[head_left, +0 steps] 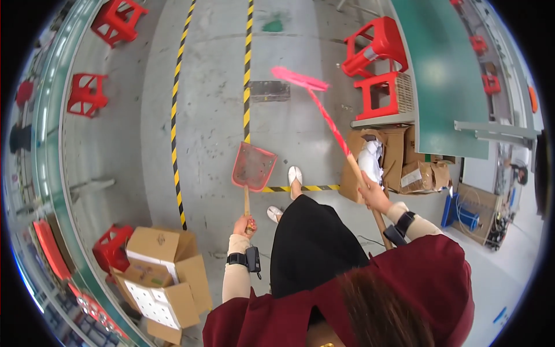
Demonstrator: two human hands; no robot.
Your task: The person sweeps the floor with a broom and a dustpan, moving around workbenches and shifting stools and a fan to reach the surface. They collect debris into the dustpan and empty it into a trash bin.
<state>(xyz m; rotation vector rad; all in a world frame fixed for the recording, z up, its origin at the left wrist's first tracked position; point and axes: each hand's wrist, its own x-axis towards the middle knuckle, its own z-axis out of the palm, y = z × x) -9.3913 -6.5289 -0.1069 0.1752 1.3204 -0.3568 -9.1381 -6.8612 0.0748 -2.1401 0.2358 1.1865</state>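
My left hand (245,226) is closed round the short wooden handle of a red dustpan (254,166). The pan lies ahead of my feet, over the end of a striped floor line, with what looks like dust in it. With my right hand (374,194) I grip the long stick of a broom (333,125). Its handle is bare wood near my hand and red wrapped farther up. The pink broom head (300,78) is far ahead and right of the dustpan, apart from it; whether it touches the floor I cannot tell.
Yellow-black tape lines (174,124) run along the grey floor. Red stools (384,95) and green-topped tables (442,75) flank both sides. Cardboard boxes (352,151) stand beside my right hand; an open carton (191,283) is at the lower left. A dark plate (270,91) lies in the floor.
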